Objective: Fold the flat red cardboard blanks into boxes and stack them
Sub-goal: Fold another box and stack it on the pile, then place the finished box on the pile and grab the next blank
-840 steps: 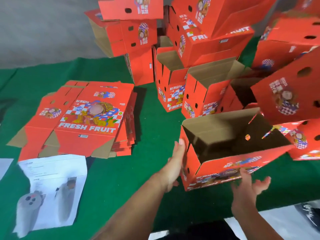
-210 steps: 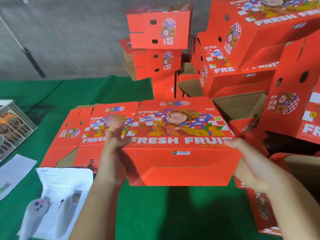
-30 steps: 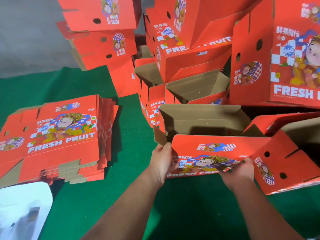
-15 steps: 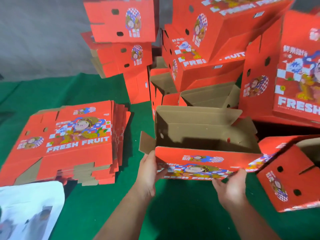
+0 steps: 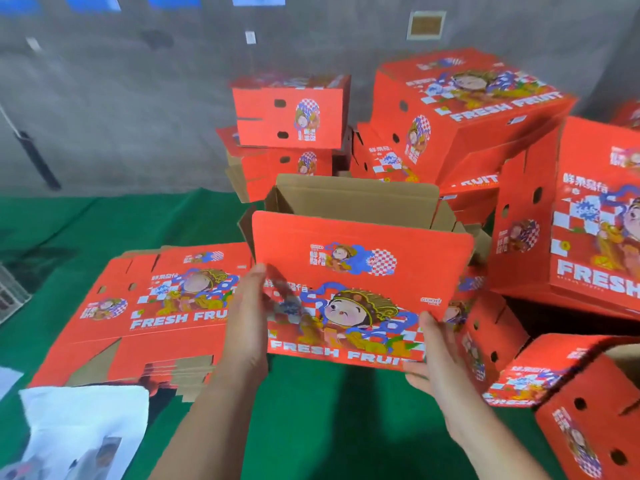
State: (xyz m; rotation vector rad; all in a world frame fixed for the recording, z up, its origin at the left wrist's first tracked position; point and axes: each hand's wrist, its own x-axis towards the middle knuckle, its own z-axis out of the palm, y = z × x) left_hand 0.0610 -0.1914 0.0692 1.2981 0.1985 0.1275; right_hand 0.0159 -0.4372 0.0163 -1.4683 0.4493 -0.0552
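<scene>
I hold a folded red box [image 5: 360,271] up in front of me, its printed "FRESH FRUIT" face turned toward me and its brown flaps open at the top. My left hand [image 5: 247,320] grips its left edge, fingers pointing up along the side. My right hand [image 5: 434,355] grips the lower right corner from beneath. A stack of flat red blanks [image 5: 152,306] lies on the green table to the left. Folded red boxes [image 5: 460,112] are piled behind and to the right.
Green cloth [image 5: 329,410] covers the table. White printed paper sheets [image 5: 79,431] lie at the lower left. More folded boxes [image 5: 588,393] lie tipped at the right edge. A grey wall [image 5: 121,98] stands behind, and a wire basket [image 5: 8,296] shows at the far left.
I have lifted the box off the table and tilted its printed face toward me. My hands have risen with it, and my view has swung upward.
</scene>
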